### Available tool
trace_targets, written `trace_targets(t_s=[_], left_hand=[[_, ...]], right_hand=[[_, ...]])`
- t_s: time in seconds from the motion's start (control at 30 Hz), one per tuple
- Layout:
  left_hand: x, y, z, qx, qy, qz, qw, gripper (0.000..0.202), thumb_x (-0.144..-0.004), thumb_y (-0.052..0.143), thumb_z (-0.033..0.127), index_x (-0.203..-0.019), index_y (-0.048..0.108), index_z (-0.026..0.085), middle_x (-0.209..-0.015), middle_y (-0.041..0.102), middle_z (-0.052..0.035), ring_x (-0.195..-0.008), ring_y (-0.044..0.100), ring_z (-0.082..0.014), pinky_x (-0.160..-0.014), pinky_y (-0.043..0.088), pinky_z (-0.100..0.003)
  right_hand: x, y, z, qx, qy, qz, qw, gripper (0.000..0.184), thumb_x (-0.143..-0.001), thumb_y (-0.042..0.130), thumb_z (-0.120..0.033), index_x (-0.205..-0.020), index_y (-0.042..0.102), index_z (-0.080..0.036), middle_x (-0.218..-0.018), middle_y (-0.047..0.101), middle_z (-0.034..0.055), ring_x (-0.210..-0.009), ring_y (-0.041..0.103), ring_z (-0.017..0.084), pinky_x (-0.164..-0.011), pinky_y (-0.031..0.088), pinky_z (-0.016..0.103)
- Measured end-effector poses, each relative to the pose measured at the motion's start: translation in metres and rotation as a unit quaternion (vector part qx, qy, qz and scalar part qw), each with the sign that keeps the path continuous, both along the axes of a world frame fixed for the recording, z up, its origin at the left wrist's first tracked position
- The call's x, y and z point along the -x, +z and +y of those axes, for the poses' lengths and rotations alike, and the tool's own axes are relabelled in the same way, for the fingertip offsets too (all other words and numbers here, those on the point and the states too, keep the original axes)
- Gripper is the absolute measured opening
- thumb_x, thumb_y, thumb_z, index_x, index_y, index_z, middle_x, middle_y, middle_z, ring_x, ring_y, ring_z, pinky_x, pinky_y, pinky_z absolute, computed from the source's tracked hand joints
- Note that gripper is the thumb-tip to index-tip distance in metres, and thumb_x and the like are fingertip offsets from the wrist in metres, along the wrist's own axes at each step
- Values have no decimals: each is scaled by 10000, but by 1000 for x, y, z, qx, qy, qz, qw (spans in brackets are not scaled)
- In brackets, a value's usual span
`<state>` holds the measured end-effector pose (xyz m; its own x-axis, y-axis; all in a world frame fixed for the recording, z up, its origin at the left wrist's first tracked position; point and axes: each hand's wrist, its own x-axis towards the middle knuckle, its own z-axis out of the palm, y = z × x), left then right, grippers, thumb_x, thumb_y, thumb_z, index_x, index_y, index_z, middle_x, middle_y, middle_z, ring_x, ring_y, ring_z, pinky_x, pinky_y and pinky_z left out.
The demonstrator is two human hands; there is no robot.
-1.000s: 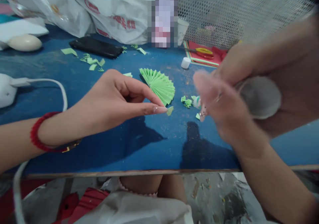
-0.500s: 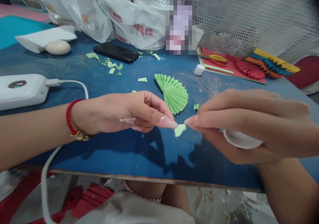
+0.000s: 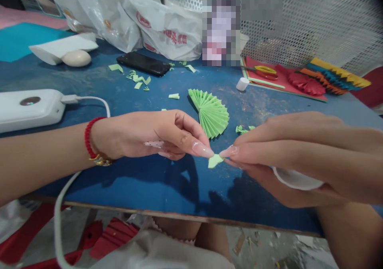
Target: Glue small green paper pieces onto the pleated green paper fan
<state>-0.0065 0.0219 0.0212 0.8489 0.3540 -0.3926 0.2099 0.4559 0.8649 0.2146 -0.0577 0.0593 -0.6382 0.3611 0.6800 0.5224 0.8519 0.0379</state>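
Note:
My left hand (image 3: 167, 137) pinches a small light green paper scrap (image 3: 215, 161) between thumb and forefinger, low over the blue table. From the other side, my right hand (image 3: 299, 157) has its thumb and fingertips closed at the scrap's right edge. A white object with a curved rim (image 3: 299, 179) is tucked in the right palm, mostly hidden by the fingers. Just behind the fingertips lies a pleated green paper fan (image 3: 213, 115). Little crumpled green paper bits (image 3: 241, 129) rest beside my right fingers.
Green offcuts (image 3: 137, 79) lie near a black phone (image 3: 143, 63). A white power bank (image 3: 32, 107) with a cable sits at left. A white cap (image 3: 242, 83) stands before red paper (image 3: 287, 81) with yellow-handled scissors (image 3: 265, 70). Plastic bags (image 3: 167, 30) line the back.
The view has shifted slightly, moving things rightward. Both hands still meet at the scrap, which has tilted a little. More green bits show beside my right fingers.

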Motion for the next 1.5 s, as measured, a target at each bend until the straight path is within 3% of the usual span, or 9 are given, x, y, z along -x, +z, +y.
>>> trace_targets(t_s=[0.2, 0.33, 0.4, 0.47, 0.53, 0.6, 0.7, 0.87, 1.5], left_hand=[[0, 1, -1, -56, 3, 9, 998, 174, -695, 861, 313, -665, 750, 182, -470, 419, 39, -424, 315, -33, -363, 251, -131], [0, -3, -5, -260, 60, 13, 964, 328, -827, 742, 471, -730, 730, 159, -461, 370, 53, -405, 282, -27, -369, 221, -146], [-1, -7, -6, -453, 126, 5, 882, 309, -891, 683, 450, -780, 738, 166, -478, 418, 50, -412, 308, -30, -392, 238, -158], [-2, -13, -6, -647, 147, -11, 748, 186, -898, 694, 364, -849, 753, 193, -561, 534, 28, -490, 437, -65, -475, 361, -190], [-2, -19, -4, -777, 99, -20, 621, 147, -914, 669, 294, -1004, 752, 212, -803, 669, -33, -730, 599, -145, -682, 498, -272], [-3, -24, -1, -819, 54, 12, 572, 290, -939, 627, 297, -1205, 685, 201, -1110, 679, -106, -996, 632, -231, -879, 530, -386], [-2, -27, 5, -828, 32, 54, 558, 355, -958, 586, 311, -1289, 616, 186, -1276, 625, -138, -1123, 614, -280, -958, 520, -456], [2, -28, 10, -826, 25, 55, 561, 269, -947, 591, 294, -1190, 655, 199, -1208, 659, -107, -1099, 632, -263, -933, 542, -419], [1, -24, 8, -824, 17, 73, 561, 263, -944, 580, 306, -1184, 639, 218, -1208, 681, -85, -1107, 640, -277, -962, 534, -424]], right_hand=[[-2, 3, -2, 11, -13, -5, 1000, 170, -825, 704, -70, -789, 678, -234, -729, 764, -70, -572, 676, 48, -547, 535, 180], [-7, 4, -2, 78, -32, 41, 996, 214, -837, 685, -68, -790, 663, -275, -725, 749, -79, -613, 687, 66, -568, 545, 189], [-13, 4, 0, 117, -77, 73, 987, 164, -874, 670, -125, -814, 683, -277, -763, 755, -47, -674, 697, 97, -612, 547, 231], [-20, 1, 6, 125, -121, 98, 980, 107, -875, 688, -160, -819, 708, -250, -785, 764, -15, -704, 695, 119, -641, 530, 256], [-26, -3, 15, 134, -143, 104, 975, 84, -831, 724, -134, -793, 726, -208, -763, 764, -2, -687, 689, 120, -627, 500, 248], [-29, -8, 24, 178, -151, 80, 969, 79, -792, 729, -99, -776, 740, -176, -738, 760, -2, -663, 685, 120, -616, 471, 239], [-28, -18, 33, 259, -177, 34, 949, 111, -779, 688, -76, -773, 752, -166, -725, 753, -4, -665, 684, 135, -637, 446, 249], [-17, -29, 32, 316, -221, 40, 922, 136, -789, 650, -82, -770, 751, -170, -754, 757, 7, -716, 699, 161, -679, 444, 270], [-3, -32, 24, 324, -292, -6, 900, 136, -795, 645, -131, -768, 741, -223, -758, 756, -7, -715, 705, 179, -663, 419, 284]])
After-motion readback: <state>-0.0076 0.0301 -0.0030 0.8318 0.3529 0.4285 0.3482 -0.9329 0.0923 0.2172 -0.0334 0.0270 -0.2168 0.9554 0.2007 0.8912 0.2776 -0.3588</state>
